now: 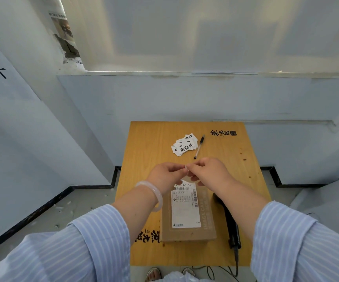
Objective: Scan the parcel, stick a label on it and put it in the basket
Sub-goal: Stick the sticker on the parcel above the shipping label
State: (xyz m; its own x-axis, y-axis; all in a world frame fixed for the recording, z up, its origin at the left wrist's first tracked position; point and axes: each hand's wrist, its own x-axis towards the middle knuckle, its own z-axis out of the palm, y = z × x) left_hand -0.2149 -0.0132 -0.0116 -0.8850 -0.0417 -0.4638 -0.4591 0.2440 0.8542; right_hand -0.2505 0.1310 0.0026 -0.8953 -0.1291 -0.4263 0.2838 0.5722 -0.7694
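I see the left hand point(165, 175) and right hand point(207, 171) pinching one small white label point(186, 169) above the flat cardboard parcel point(187, 216) on the wooden table point(148, 159); black scanner point(228, 220) just right, label stack point(185, 147) and pen point(199, 147) beyond.

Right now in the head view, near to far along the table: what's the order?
parcel → both hands, left hand and right hand, pinching a label → pile of labels → printed logo
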